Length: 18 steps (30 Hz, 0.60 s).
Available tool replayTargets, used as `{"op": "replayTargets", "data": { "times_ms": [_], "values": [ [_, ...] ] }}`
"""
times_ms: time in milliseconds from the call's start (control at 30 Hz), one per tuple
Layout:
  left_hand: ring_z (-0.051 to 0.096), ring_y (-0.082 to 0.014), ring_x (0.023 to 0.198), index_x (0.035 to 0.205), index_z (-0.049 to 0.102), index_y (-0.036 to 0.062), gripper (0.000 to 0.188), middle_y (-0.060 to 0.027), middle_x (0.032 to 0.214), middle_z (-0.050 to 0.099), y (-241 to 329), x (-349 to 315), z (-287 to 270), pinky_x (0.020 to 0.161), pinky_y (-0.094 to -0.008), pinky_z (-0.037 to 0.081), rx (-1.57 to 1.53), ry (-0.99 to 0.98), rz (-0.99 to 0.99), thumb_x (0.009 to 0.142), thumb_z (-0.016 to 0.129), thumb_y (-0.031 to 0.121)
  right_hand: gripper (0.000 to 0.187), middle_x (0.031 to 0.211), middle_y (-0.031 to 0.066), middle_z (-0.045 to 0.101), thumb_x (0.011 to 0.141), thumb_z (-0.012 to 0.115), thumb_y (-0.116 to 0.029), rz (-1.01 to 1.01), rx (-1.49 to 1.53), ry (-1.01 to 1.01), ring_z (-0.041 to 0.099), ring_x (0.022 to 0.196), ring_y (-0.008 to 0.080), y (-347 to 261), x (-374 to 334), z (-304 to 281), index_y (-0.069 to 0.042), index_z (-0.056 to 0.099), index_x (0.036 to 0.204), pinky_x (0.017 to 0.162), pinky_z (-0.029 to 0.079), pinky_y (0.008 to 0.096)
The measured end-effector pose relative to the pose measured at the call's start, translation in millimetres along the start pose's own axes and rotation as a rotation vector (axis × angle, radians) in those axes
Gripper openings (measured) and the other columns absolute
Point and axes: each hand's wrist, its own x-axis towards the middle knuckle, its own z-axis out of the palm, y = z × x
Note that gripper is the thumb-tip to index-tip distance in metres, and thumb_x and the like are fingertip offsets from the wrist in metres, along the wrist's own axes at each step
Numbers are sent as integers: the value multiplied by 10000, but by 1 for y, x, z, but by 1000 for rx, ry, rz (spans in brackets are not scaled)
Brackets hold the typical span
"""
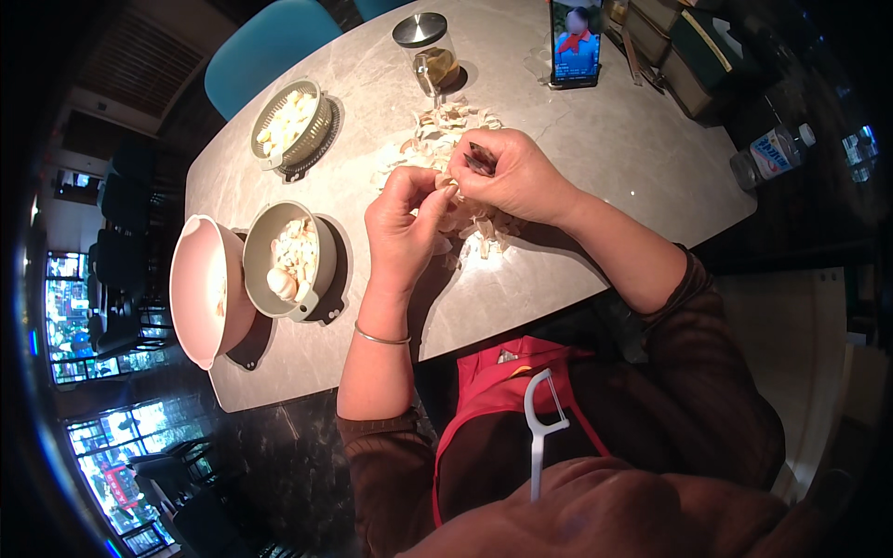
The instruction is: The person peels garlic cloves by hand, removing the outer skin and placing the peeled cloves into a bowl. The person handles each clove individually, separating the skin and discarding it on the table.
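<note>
My left hand (402,219) pinches a small pale garlic clove (445,181) between thumb and fingertips. Meeting it at the clove, my right hand (507,177) is closed round a small dark tool (479,160), which looks like a short knife; its blade is mostly hidden by the fingers. Beneath and around both hands lies a loose heap of papery garlic skins (488,232). To the left, a grey-green bowl (326,260) contains garlic cloves and a whole bulb (282,284). Peeled cloves (288,121) fill a colander (319,133) farther back.
A pink bowl (200,307) stands by the table's left edge. At the back are a lidded glass jar (435,65) and an upright phone (575,56). A plastic bottle (772,156) is at the right. A white floss pick (537,437) shows near the lower edge.
</note>
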Motion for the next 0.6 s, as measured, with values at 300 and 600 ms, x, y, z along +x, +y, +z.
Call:
{"op": "replayTargets", "data": {
  "times_ms": [300, 600],
  "values": [
    [662, -120, 816, 1199, 607, -16, 218, -78, 997, 662, 14, 1, 0, 719, -246, 556, -430, 51, -188, 1008, 571, 82, 67, 770, -71, 543, 909, 652, -32, 51, -79, 44, 457, 691, 8, 1, 0, -3, -42, 608, 860, 598, 382, 188],
    [610, -105, 782, 1230, 600, -16, 299, -56, 917, 649, 5, 5, -2, 770, -284, 560, -628, -18, -251, 1038, 554, 209, 207, 681, -37, 504, 880, 681, -72, 52, -95, 99, 432, 634, 41, -5, -2, 0, -17, 534, 746, 564, 387, 238]
  ]
}}
